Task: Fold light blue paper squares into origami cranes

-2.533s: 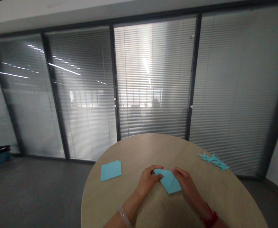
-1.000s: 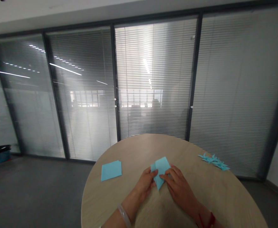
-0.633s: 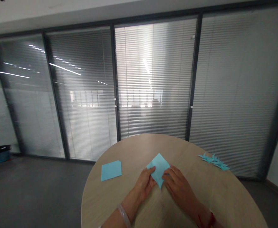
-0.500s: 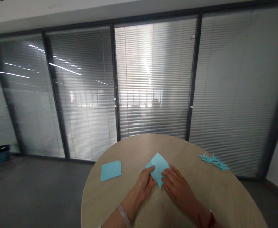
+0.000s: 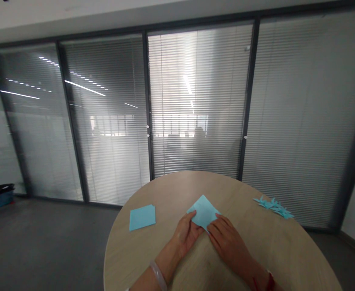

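A folded light-blue paper, diamond-shaped, lies on the round wooden table just ahead of me. My left hand rests on the paper's near left edge with its fingers bent down onto it. My right hand presses the near right edge, fingers together and pointing at the lower tip. The two hands almost meet at that tip and hide it. A clear band is on my left wrist and a red cord on my right.
A small stack of flat light-blue paper squares lies to the left on the table. Several folded light-blue paper pieces lie at the table's far right edge. Glass walls with blinds stand behind; grey floor lies to the left.
The paper was turned from a long shape lying toward me into a diamond pointing away. Both hands slid down to its near edges and now press it flatter on the table.
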`<state>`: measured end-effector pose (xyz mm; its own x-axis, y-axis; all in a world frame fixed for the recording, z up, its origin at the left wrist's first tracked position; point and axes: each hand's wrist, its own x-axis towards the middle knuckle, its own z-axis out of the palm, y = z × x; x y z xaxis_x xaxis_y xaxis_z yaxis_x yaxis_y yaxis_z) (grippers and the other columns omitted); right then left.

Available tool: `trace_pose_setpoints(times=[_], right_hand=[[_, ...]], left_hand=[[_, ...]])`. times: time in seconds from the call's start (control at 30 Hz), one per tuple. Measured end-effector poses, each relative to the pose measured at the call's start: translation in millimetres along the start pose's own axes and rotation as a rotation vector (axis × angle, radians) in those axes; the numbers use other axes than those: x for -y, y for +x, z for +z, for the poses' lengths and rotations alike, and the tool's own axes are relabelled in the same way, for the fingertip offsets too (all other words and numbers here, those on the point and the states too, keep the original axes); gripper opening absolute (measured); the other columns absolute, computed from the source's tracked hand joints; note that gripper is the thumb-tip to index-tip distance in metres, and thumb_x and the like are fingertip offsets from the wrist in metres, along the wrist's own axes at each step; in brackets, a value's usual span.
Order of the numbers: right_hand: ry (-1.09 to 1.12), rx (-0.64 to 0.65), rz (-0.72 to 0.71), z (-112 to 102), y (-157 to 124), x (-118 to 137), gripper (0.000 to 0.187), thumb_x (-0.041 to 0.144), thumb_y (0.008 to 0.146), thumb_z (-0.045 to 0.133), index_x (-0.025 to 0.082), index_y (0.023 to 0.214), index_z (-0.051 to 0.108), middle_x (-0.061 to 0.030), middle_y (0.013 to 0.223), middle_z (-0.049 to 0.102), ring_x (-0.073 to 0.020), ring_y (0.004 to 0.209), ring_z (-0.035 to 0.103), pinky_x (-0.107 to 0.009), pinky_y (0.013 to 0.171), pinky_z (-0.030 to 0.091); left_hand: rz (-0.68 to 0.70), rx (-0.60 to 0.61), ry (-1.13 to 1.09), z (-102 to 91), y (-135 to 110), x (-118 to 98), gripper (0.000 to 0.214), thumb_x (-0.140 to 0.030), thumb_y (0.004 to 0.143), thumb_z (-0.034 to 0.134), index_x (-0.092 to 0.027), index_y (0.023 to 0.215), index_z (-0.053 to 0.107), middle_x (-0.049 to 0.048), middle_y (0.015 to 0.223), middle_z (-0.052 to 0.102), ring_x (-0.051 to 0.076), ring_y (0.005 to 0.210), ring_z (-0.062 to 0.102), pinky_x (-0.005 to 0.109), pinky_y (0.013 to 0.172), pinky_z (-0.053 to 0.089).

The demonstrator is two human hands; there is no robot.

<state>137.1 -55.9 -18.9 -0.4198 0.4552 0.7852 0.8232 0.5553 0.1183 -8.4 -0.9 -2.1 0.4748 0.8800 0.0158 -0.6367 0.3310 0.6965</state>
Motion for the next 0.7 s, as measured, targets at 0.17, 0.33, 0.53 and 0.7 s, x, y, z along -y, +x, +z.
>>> trace_pose_setpoints(times=[0.17, 0.33, 0.53, 0.7], right_hand=[[0.183, -0.087, 0.292, 4, -4, -5, 0.02, 0.023, 0.093, 0.04, 0.02, 0.09, 0.059, -0.0064, 0.084, 0.066, -0.0211, 0.082, 0.062, -0.035, 0.077, 0.05], [0.421, 0.007, 0.622, 0, 1, -10, 0.025, 0.035, 0.088, 0.048, 0.02, 0.072, 0.059, -0.0036, 0.073, 0.065, -0.019, 0.071, 0.061, -0.028, 0.067, 0.047], [0.586, 0.037, 0.805, 1, 1, -17, 0.026, 0.039, 0.079, 0.056, 0.019, 0.064, 0.059, -0.0014, 0.065, 0.062, -0.0188, 0.067, 0.059, -0.027, 0.065, 0.043], [0.597, 0.023, 0.822, 3, -1, -16, 0.028, 0.041, 0.08, 0.056, 0.019, 0.062, 0.057, -0.0013, 0.064, 0.06, -0.0187, 0.066, 0.058, -0.028, 0.065, 0.043]], left_hand=[[-0.057, 0.036, 0.024, 1.9, -1, -2, 0.023, -0.026, 0.083, 0.053, -0.007, 0.091, 0.063, 0.015, 0.083, 0.073, 0.025, 0.083, 0.069, 0.038, 0.089, 0.046], [-0.027, 0.095, 0.064, 7.7, -5, -1, 0.029, -0.031, 0.086, 0.053, -0.006, 0.096, 0.064, 0.0167, 0.09, 0.072, 0.026, 0.087, 0.068, 0.04, 0.093, 0.044], [0.119, 0.206, 0.215, 22.9, -16, -2, 0.038, -0.027, 0.071, 0.076, -0.01, 0.103, 0.065, 0.015, 0.101, 0.07, 0.026, 0.093, 0.065, 0.038, 0.091, 0.045], [0.157, 0.211, 0.306, 22.1, -17, 1, 0.041, -0.028, 0.065, 0.08, -0.011, 0.1, 0.067, 0.0139, 0.098, 0.071, 0.024, 0.088, 0.066, 0.036, 0.087, 0.046]])
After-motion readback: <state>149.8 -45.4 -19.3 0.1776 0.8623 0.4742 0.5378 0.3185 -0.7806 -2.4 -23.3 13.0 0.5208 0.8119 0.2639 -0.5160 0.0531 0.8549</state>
